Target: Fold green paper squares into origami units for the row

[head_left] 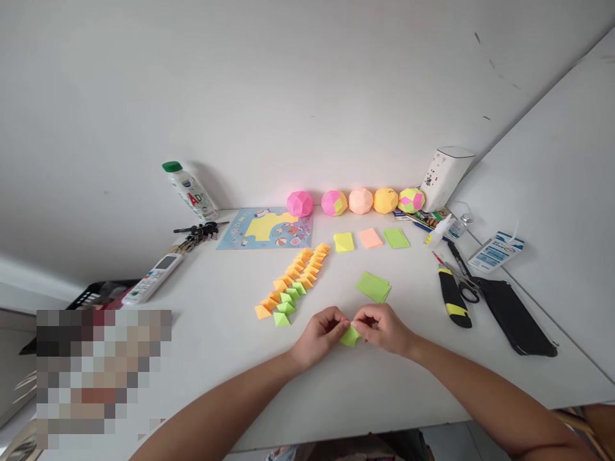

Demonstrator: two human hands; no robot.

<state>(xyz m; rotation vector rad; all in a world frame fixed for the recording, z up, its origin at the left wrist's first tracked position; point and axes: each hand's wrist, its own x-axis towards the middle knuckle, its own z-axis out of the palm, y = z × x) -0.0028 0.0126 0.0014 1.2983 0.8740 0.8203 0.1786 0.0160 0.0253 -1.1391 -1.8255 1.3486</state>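
Note:
Between my two hands is a small green paper square [350, 336], pinched along its upper edge. My left hand [327, 331] grips its left side with thumb and forefinger. My right hand [382, 328] pinches the right side, its fingertips close to the left ones. Just beyond lies a small pile of green paper sheets [373, 286]. To the left, folded orange paper units [293, 272] and several folded green paper units [284, 307] stand in two slanting rows. Farther back are a yellow pad [344, 241], a peach pad [370, 238] and a green pad [396, 238].
Several paper balls [360, 201] line the wall. On the right lie a utility knife [453, 298], scissors [466, 289], a black pouch [516, 317] and a glue bottle [438, 232]. A white bottle [191, 192], keys [198, 235], a remote [152, 279] and a blue picture board [235, 235] occupy the left.

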